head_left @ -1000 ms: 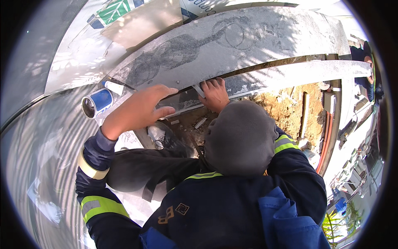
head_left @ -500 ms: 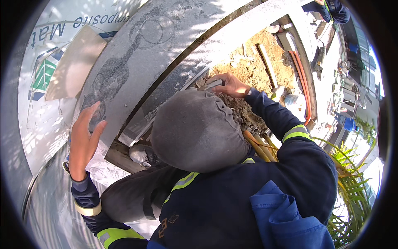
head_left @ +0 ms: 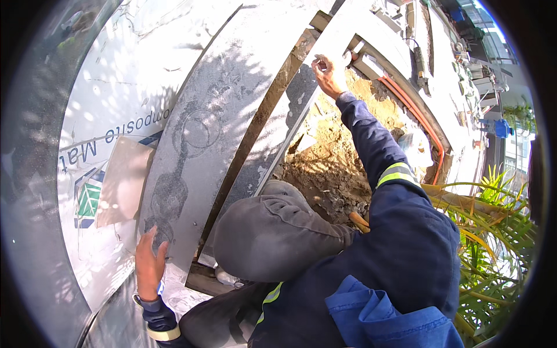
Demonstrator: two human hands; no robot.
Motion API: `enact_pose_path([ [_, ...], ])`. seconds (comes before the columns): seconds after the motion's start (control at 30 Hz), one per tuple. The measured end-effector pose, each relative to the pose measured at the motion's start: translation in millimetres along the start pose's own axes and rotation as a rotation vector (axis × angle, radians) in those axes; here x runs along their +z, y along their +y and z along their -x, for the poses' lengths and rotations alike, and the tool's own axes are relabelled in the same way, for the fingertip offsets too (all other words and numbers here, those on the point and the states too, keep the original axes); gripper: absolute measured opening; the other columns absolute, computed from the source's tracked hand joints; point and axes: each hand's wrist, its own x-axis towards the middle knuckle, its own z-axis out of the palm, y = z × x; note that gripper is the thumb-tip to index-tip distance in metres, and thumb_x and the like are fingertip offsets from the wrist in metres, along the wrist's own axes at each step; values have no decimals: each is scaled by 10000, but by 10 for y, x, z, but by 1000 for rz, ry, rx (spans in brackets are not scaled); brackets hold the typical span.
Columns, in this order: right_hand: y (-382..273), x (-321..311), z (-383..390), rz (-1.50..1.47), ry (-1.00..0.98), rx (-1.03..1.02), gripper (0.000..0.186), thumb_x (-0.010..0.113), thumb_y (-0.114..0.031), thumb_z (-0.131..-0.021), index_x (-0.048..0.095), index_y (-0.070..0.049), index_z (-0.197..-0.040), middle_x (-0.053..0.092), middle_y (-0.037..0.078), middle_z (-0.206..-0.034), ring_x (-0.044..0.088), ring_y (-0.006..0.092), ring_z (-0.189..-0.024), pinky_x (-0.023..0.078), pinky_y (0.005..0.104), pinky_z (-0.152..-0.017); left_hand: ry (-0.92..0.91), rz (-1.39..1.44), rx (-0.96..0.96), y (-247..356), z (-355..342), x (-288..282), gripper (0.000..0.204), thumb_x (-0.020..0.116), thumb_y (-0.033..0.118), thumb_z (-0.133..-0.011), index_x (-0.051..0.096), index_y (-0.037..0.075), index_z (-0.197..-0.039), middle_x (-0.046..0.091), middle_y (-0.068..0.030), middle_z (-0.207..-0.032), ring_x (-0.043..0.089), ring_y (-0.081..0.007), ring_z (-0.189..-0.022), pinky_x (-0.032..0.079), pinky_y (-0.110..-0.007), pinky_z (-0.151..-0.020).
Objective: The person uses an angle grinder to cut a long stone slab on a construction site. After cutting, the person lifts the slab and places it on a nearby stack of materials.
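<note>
My left hand (head_left: 149, 268) is open, thumb apart from the fingers, at the near edge of the wide grey slab (head_left: 217, 101). A ring-shaped stain and dark damp patches mark that slab. My right hand (head_left: 332, 80) reaches far out over the sunlit far part of the narrow grey strip (head_left: 264, 136), beside the dug-out soil (head_left: 333, 139). Its fingers are curled together in a pinch. Glare and the fingers hide what they hold, if anything. My knee in dark grey trousers (head_left: 267, 232) bends between the two arms.
A long gap (head_left: 246, 139) separates slab and strip. On the left, a beige flat piece (head_left: 123, 180) lies on a printed white sheet (head_left: 96, 145). Orange pipes (head_left: 415, 110) run along the trench's right side. Green palm leaves (head_left: 487, 249) stand at the right. Blue cloth (head_left: 389, 316) hangs over my clothing.
My right hand has moved from beside the knee, where it gripped a small grey flat piece, to farther out along the strip. My left hand stays open. The whole view has shifted.
</note>
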Motion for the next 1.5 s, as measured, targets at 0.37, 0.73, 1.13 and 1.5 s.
enact_pose_path([
  [0.37,451,360,-1826,680,-177,163,524,727,-290,-903,522,-33,-1312,752,222,-1053,733,370,-1053,330,646,-1150,66,69,-105,-375,328,59,499,707,270,-988,601,-55,-1351,670,-266,-1213,657,-420,-1104,512,-460,-975],
  [0.73,382,456,-1760,703,-169,8,341,615,-159,-838,599,28,-1122,768,194,-898,763,345,-920,303,593,-1176,64,185,-199,-531,374,112,511,731,262,-974,602,-31,-1373,691,-235,-1171,671,-369,-1063,518,-436,-956],
  [1.13,324,97,-2000,537,-153,245,427,732,-323,-807,716,-12,-1100,757,251,-1042,734,414,-1011,554,502,-914,3,156,-223,-567,371,134,546,709,303,-993,582,-55,-1385,696,-266,-1178,682,-384,-1076,519,-441,-959],
  [1.5,58,90,507,-17,142,416,765,739,-448,-916,481,49,-1436,462,355,-1477,382,506,-1431,329,536,-1193,131,312,-128,-146,258,-162,454,705,206,-989,611,-44,-1357,691,-250,-1215,677,-371,-1122,510,-420,-995],
])
